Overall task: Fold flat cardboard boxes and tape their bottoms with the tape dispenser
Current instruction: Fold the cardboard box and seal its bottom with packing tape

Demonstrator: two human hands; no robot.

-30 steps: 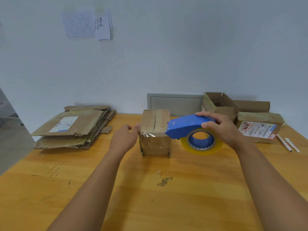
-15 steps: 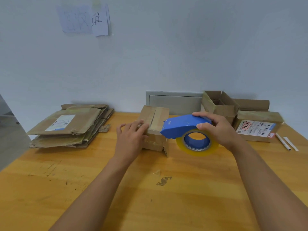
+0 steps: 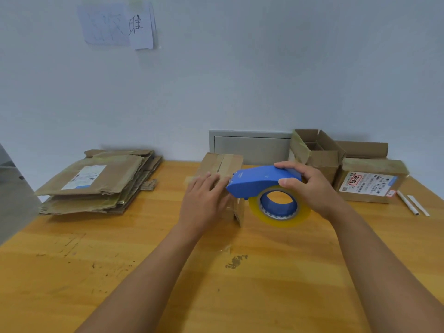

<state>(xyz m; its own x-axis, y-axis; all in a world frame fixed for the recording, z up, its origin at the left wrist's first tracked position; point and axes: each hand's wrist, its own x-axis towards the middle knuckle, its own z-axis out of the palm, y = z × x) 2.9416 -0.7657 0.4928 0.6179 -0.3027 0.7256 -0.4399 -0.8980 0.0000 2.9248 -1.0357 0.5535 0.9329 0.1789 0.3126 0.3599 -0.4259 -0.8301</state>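
A small brown cardboard box [image 3: 224, 163] stands at the middle of the wooden table [image 3: 120, 272], its closed flaps facing up with tape along the seam. My left hand [image 3: 204, 200] lies flat against the box's near face, fingers straight, and hides most of that face. My right hand [image 3: 310, 186] grips the blue tape dispenser [image 3: 259, 181] from above. The dispenser's nose sits at the box's near top edge, beside my left fingertips. Its roll of clear yellowish tape [image 3: 280, 207] hangs just right of the box.
A stack of flat cardboard boxes [image 3: 96, 181] lies at the back left. Folded boxes stand at the back right: an open one [image 3: 314, 152] and a labelled one [image 3: 370, 181]. Two white sticks [image 3: 412, 205] lie by the right edge. A grey panel [image 3: 249, 146] is set in the wall.
My left hand went from the box's left side onto its near face and flattened there. The box turned slightly. The dispenser moved left and down to the box's near top edge.
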